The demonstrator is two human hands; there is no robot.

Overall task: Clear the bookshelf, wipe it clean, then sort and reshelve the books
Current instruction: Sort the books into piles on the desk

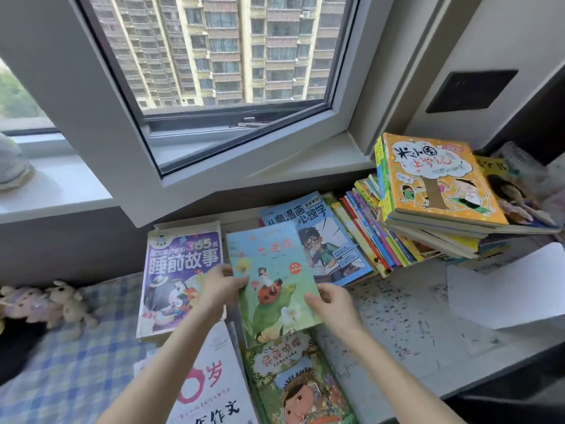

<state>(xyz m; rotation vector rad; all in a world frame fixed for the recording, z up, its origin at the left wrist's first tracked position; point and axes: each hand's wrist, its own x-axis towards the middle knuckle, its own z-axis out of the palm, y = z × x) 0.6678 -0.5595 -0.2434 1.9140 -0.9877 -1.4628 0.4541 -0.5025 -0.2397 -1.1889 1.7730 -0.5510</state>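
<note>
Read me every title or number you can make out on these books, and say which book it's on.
"365" and "睡前故事": purple book.
"儿童漫画心理学": blue comic book.
"米小圈上学记": orange book.
"岁" and "作文": white book.
Held book and lower green book: titles too blurred to read.

The head camera looks forward and down from just above the person's forearms, facing a window (pixel 220 56). Its wide lens bends the frame edges. The left hand (pixel 218 286), right hand (pixel 333 304) and green book (pixel 275 280) lie close, just below centre.
</note>
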